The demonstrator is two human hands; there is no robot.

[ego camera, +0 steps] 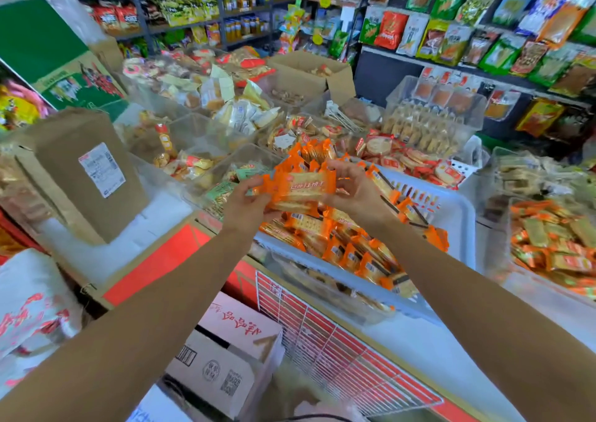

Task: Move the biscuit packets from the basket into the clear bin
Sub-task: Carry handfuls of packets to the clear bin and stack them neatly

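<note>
Both my hands hold a bundle of orange biscuit packets above the white basket. My left hand grips the bundle's left end and my right hand grips its right end. The basket lies tilted on the counter and is filled with several more orange packets. A clear bin at the right edge holds several of the same orange packets.
Other clear bins of snacks crowd the counter behind the basket. A brown cardboard box stands at the left. A red wire rack and cartons sit below. Shelves of packets line the walls.
</note>
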